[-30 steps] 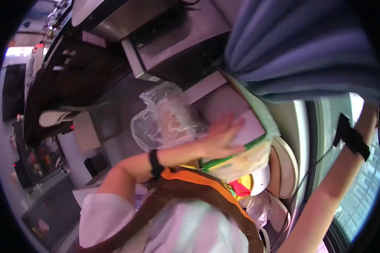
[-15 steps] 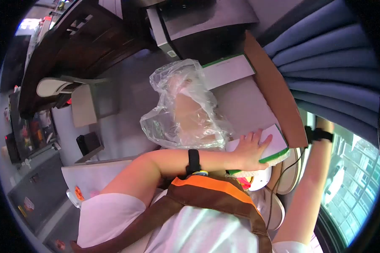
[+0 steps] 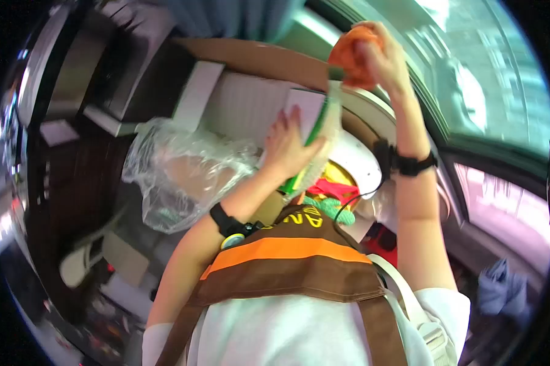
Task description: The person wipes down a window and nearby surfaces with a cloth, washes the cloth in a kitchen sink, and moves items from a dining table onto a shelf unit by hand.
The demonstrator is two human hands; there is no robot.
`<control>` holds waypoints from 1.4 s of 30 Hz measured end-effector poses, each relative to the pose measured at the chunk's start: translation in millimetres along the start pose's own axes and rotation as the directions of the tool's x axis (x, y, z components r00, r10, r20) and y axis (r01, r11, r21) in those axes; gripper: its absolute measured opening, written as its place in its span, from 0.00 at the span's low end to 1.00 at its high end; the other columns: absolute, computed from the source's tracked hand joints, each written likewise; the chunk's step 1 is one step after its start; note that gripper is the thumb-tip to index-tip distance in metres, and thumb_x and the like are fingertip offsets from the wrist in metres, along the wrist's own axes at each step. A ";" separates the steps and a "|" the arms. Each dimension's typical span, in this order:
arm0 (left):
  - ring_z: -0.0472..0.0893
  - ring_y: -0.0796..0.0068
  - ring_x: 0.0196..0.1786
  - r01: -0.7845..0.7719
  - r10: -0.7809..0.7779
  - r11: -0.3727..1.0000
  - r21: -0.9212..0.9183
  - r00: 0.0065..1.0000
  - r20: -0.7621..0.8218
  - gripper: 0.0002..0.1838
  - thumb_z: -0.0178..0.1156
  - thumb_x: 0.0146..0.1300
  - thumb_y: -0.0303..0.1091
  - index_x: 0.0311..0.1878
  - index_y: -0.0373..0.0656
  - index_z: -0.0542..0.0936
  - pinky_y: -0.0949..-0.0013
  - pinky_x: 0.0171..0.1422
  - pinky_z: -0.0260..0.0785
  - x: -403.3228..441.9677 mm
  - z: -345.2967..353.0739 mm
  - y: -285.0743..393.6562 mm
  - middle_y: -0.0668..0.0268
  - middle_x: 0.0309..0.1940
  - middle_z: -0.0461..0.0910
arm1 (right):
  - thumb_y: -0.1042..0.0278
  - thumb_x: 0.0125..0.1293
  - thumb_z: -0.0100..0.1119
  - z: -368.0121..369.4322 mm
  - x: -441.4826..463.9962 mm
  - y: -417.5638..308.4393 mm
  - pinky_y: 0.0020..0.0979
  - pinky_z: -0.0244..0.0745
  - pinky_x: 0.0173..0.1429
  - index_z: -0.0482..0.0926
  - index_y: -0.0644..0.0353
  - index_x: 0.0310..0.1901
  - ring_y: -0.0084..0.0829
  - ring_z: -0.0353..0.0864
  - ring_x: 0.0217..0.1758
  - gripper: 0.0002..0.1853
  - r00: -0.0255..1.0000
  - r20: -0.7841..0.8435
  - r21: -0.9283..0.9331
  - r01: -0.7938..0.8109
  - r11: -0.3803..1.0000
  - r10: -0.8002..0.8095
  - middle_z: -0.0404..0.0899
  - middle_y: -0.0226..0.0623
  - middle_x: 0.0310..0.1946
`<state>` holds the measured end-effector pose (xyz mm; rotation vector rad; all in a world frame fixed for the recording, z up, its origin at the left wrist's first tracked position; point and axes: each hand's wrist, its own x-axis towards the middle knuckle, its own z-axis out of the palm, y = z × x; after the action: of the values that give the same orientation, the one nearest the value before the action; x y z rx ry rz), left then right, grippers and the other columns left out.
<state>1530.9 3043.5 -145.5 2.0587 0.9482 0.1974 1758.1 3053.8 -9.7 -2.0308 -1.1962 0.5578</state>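
My right hand (image 3: 388, 64), raised beside the window, grips a crumpled orange cloth (image 3: 350, 56). Lower and to the left, my left hand (image 3: 287, 146) lies with fingers spread on a white panel with a green edge (image 3: 307, 102), at the near side of an opened carton. The carton's brown flap (image 3: 257, 58) stands up along its far side. A clear plastic bag (image 3: 189, 165) is bunched to the left of my left hand, over something tan. Between my arms are a white rounded object (image 3: 357, 161) and red, yellow and green fabric-like items (image 3: 336, 192), partly hidden.
A window with a dark frame (image 3: 439, 131) runs along the right. Blue curtain (image 3: 232, 18) hangs at the top. A dark cable (image 3: 345, 210) loops near my right wrist. Dark cabinets (image 3: 55, 177) and a pale chair (image 3: 74, 265) are on the left; bluish cloth (image 3: 503, 287) lies lower right.
The view has turned toward the window. My right hand has come up from the window side and now shows the orange cloth in it. My left hand stays on the white panel.
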 end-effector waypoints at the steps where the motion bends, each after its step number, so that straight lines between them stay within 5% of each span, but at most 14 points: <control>1: 0.61 0.34 0.64 0.014 -0.013 1.000 -0.013 0.999 0.034 0.50 0.59 0.53 0.62 0.70 0.39 0.53 0.41 0.65 0.56 1.7 -5.1 1.5 0.34 0.66 0.52 | 0.65 0.58 0.54 5.3 -33.9 -19.3 0.42 0.76 0.44 0.65 0.58 0.62 0.47 0.79 0.32 0.28 0.997 -0.051 0.001 -0.056 0.998 0.056 0.80 0.47 0.35; 3: 0.60 0.33 0.65 -0.013 0.013 1.000 0.005 0.999 0.050 0.50 0.58 0.54 0.62 0.69 0.36 0.53 0.41 0.66 0.54 3.8 2.5 2.4 0.33 0.66 0.52 | 0.55 0.54 0.61 32.8 -73.5 -7.6 0.43 0.77 0.44 0.61 0.57 0.63 0.44 0.82 0.35 0.36 0.970 -0.167 -0.457 0.083 0.885 -0.177 0.80 0.48 0.36; 5: 0.58 0.32 0.66 -0.028 0.026 0.999 0.045 0.998 0.050 0.48 0.56 0.57 0.61 0.67 0.30 0.54 0.44 0.69 0.52 0.0 9.9 0.1 0.32 0.66 0.52 | 0.49 0.48 0.65 71.4 -80.8 8.4 0.43 0.77 0.47 0.68 0.57 0.59 0.46 0.82 0.41 0.37 0.983 -0.169 -0.516 -0.153 0.843 0.075 0.81 0.49 0.36; 7: 0.57 0.34 0.67 -0.084 0.081 0.994 0.066 0.996 0.046 0.46 0.54 0.60 0.58 0.66 0.26 0.54 0.47 0.71 0.49 -2.2 9.3 1.4 0.31 0.65 0.52 | 0.47 0.47 0.64 83.5 -72.7 26.4 0.43 0.77 0.46 0.79 0.57 0.45 0.47 0.83 0.40 0.27 0.929 -0.102 -0.257 -0.371 0.892 0.357 0.82 0.49 0.33; 11: 0.54 0.45 0.72 -0.148 0.130 0.988 0.030 0.934 0.333 0.39 0.58 0.62 0.45 0.68 0.29 0.55 0.54 0.74 0.46 -43.8 -53.3 34.7 0.37 0.68 0.53 | 0.61 0.49 0.58 91.3 -87.4 21.3 0.41 0.79 0.36 0.84 0.57 0.23 0.43 0.84 0.31 0.10 0.947 -0.217 -0.320 -0.297 0.900 0.236 0.82 0.45 0.25; 13: 0.58 0.58 0.72 -0.279 0.326 0.944 -0.175 0.869 0.373 0.36 0.61 0.56 0.32 0.68 0.34 0.61 0.60 0.71 0.55 -72.1 -140.5 77.4 0.52 0.71 0.55 | 0.60 0.49 0.59 75.9 -109.0 26.5 0.42 0.78 0.37 0.84 0.56 0.26 0.44 0.84 0.32 0.09 0.944 -0.217 -0.313 -0.310 0.898 0.250 0.82 0.46 0.26; 16: 0.68 0.67 0.65 -0.037 0.023 0.936 -0.349 0.999 -0.043 0.21 0.52 0.68 0.34 0.62 0.35 0.70 0.64 0.64 0.64 -22.9 -256.8 30.6 0.57 0.60 0.72 | 0.61 0.49 0.61 78.9 -130.3 27.5 0.43 0.77 0.36 0.84 0.54 0.31 0.44 0.83 0.32 0.09 0.956 -0.183 -0.308 -0.277 0.910 0.229 0.82 0.46 0.27; 19: 0.73 0.73 0.59 0.306 -0.303 0.934 0.184 0.952 -0.043 0.24 0.55 0.67 0.46 0.60 0.38 0.73 0.71 0.63 0.62 71.6 -337.2 -177.3 0.61 0.57 0.75 | 0.62 0.49 0.60 85.0 -147.5 34.5 0.43 0.76 0.37 0.83 0.52 0.37 0.42 0.83 0.33 0.12 0.953 -0.230 -0.332 -0.265 0.905 0.194 0.82 0.41 0.27; 20: 0.73 0.72 0.58 0.301 -0.324 0.933 0.199 0.941 0.095 0.24 0.57 0.66 0.45 0.58 0.38 0.74 0.70 0.63 0.62 82.7 -337.1 -225.5 0.62 0.55 0.76 | 0.62 0.49 0.59 87.5 -154.7 38.5 0.43 0.76 0.38 0.83 0.51 0.38 0.41 0.83 0.34 0.13 0.945 -0.284 -0.331 -0.255 0.908 0.162 0.82 0.40 0.28; 22: 0.78 0.71 0.51 0.574 -0.518 0.741 -0.347 0.819 0.248 0.20 0.60 0.63 0.38 0.55 0.37 0.77 0.70 0.56 0.69 85.3 -311.0 -273.5 0.61 0.48 0.80 | 0.62 0.50 0.58 81.2 -161.9 35.1 0.42 0.76 0.41 0.83 0.48 0.41 0.42 0.82 0.37 0.15 0.933 -0.314 -0.296 -0.273 0.915 0.176 0.83 0.39 0.30; 24: 0.78 0.71 0.49 0.562 -0.482 0.707 -0.430 0.827 0.288 0.19 0.60 0.62 0.37 0.54 0.38 0.77 0.69 0.54 0.70 66.7 -281.1 -271.2 0.61 0.47 0.80 | 0.61 0.50 0.57 76.5 -170.2 30.6 0.43 0.76 0.44 0.83 0.45 0.44 0.44 0.82 0.39 0.17 0.920 -0.320 -0.249 -0.313 0.916 0.227 0.83 0.41 0.33; 30: 0.79 0.70 0.45 0.512 -0.386 0.726 -0.459 0.856 0.345 0.17 0.61 0.59 0.33 0.51 0.39 0.78 0.68 0.50 0.72 42.1 -242.3 -244.9 0.61 0.44 0.80 | 0.59 0.51 0.57 74.1 -159.9 20.5 0.43 0.76 0.47 0.83 0.45 0.46 0.46 0.82 0.40 0.19 0.902 -0.327 -0.333 -0.391 0.858 0.284 0.82 0.45 0.36; 35: 0.80 0.70 0.41 0.482 -0.326 0.774 -0.412 0.860 0.393 0.16 0.62 0.57 0.30 0.50 0.40 0.79 0.67 0.46 0.74 45.2 -235.6 -214.3 0.61 0.41 0.81 | 0.58 0.55 0.56 83.1 -127.1 37.6 0.44 0.78 0.43 0.84 0.52 0.33 0.47 0.83 0.37 0.11 0.890 -0.379 -0.423 -0.411 0.808 0.255 0.82 0.46 0.30; 42: 0.81 0.70 0.37 0.401 -0.191 0.843 -0.358 0.847 0.496 0.15 0.63 0.54 0.28 0.47 0.42 0.80 0.64 0.42 0.76 66.4 -253.9 -133.5 0.62 0.37 0.81 | 0.56 0.55 0.58 28.2 -139.5 54.6 0.42 0.76 0.43 0.84 0.54 0.35 0.46 0.82 0.39 0.12 0.848 -0.439 -0.271 -0.439 0.857 0.296 0.82 0.46 0.33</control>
<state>1389.8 3297.4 -96.8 1.4083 0.8304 -0.2072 1703.8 2923.7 -67.5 -2.5700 -0.6977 0.0936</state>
